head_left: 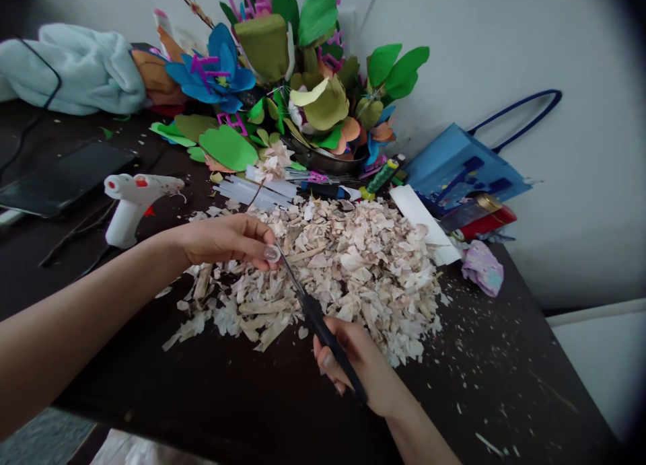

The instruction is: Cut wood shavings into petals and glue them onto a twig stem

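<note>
My left hand (242, 241) pinches a small whitish piece (272, 253) between thumb and fingertips. Black-handled scissors (317, 320) are gripped in my right hand (348, 357), their narrow metal tip touching or very close to the piece. Whether the blades are parted is too small to tell. Under and beyond both hands lies a wide heap of pale pinkish-beige scraps (358, 263) on the dark table (242, 398).
A white glue gun (131, 202) and a dark tablet (65, 175) lie at left. Behind the heap are glue sticks (257, 192) and felt flowers (227, 68). A blue bag (464, 162) and a crumpled lilac cloth (483, 268) are at right.
</note>
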Tool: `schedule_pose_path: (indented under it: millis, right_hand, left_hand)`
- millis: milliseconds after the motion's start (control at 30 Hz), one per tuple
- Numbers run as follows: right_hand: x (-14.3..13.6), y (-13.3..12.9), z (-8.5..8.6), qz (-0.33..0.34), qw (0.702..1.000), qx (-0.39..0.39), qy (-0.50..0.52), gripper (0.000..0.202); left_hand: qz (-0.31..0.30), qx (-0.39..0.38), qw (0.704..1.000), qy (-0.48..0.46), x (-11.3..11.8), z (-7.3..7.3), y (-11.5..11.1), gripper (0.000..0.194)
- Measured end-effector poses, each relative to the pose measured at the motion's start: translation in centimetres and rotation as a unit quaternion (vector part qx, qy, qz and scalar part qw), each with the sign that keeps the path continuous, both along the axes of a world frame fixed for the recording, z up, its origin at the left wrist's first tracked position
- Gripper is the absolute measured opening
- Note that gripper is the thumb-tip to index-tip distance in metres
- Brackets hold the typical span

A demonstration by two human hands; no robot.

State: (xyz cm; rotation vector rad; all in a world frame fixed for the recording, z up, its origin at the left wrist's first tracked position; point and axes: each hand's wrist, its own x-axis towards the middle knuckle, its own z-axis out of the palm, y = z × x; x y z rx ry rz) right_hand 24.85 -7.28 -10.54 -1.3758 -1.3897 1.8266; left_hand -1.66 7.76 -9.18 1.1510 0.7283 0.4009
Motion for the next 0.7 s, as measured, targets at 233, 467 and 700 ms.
schedule_pose_path:
  millis: [233, 467, 700]
  right_hand:
    - [0.2, -0.1, -0.3, 0.003, 1.0, -0.004, -0.012, 0.047]
    - [0.8, 0.9, 0.9, -0.052, 0.969, 0.126, -0.205, 0.041]
    - [0.5, 1.4, 0.9, -0.019, 0.822, 0.258, -0.508, 0.028]
  left_hand:
    - [0.009, 0.025, 1.0, -0.012, 0.0, -0.1, 0.0, 0.006]
    - [0.057, 0.011, 0.998, -0.04, 0.2, 0.3, -0.2, 0.008]
    - [0.262, -0.011, 0.958, -0.115, 0.3, 0.7, -0.4, 0.018]
